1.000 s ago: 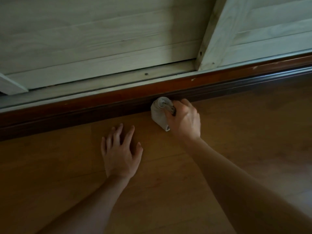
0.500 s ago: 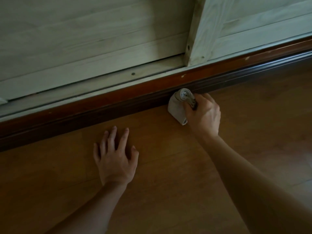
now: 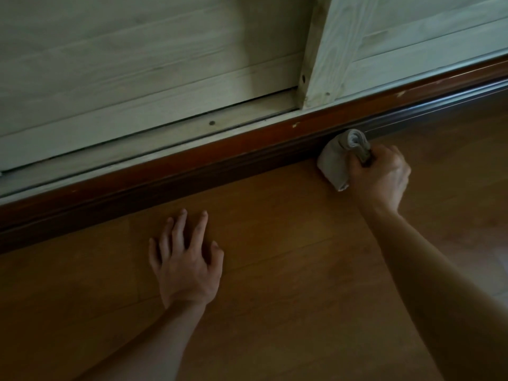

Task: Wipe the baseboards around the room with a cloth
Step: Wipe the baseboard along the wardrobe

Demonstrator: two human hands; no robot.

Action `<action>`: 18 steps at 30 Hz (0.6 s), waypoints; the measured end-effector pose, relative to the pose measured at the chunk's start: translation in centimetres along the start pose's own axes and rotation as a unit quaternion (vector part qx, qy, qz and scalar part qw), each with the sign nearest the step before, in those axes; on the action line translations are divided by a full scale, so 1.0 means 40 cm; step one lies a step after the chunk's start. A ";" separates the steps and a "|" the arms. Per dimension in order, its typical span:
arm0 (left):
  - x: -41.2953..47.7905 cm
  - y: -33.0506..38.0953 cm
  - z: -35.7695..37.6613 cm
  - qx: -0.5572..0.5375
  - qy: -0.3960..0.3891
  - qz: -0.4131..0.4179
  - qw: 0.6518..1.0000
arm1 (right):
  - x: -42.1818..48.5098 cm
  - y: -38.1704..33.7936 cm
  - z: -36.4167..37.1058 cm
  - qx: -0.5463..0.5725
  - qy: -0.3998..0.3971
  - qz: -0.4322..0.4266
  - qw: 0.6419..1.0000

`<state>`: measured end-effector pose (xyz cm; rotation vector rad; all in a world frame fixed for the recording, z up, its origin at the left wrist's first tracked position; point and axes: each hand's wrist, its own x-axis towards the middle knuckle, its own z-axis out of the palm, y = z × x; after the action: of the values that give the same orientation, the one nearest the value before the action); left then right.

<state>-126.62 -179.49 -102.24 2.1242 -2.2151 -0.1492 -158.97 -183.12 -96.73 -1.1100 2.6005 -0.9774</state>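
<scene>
The cloth [image 3: 336, 165], a grey rag rolled into a thick wad, sits at the foot of the reddish-brown baseboard [image 3: 220, 160], toward the right of the head view. Its coiled end is pushed up against the board's dark lower moulding and its other end lies down on the wood floor [image 3: 302, 270]. The right hand [image 3: 382, 177] grips it with the fingers curled tight round the roll and the knuckles facing away from the wall. Rolling it this way probably gives a firm pad that fits into the moulding's groove.

The wad's long axis runs roughly crosswise to the baseboard, from the wall out toward the person, with the coiled end pointing up and at the board. The baseboard itself runs on a slant from lower left to upper right, beneath the pale wooden sliding doors [image 3: 137, 64] and their track.

The left hand [image 3: 187, 259] lies palm-down on the floor, well apart from the cloth and near the board. Its fingers are straight, spread and hold nothing, and it likely props up the person's weight while they lean low.
</scene>
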 end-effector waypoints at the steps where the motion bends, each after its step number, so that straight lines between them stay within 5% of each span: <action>1: 0.000 -0.001 0.001 0.003 -0.001 -0.001 1.000 | 0.004 0.000 -0.001 -0.004 0.006 -0.001 1.000; 6: 0.000 0.000 0.001 0.005 0.000 -0.001 1.000 | -0.005 -0.008 0.006 -0.014 -0.017 -0.060 0.998; 18: -0.001 0.000 0.002 0.002 0.002 -0.001 1.000 | -0.004 -0.005 0.007 -0.008 -0.001 -0.006 1.000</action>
<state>-126.64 -179.44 -102.31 2.1276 -2.2132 -0.1403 -158.66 -183.25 -96.83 -1.1300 2.6074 -0.9600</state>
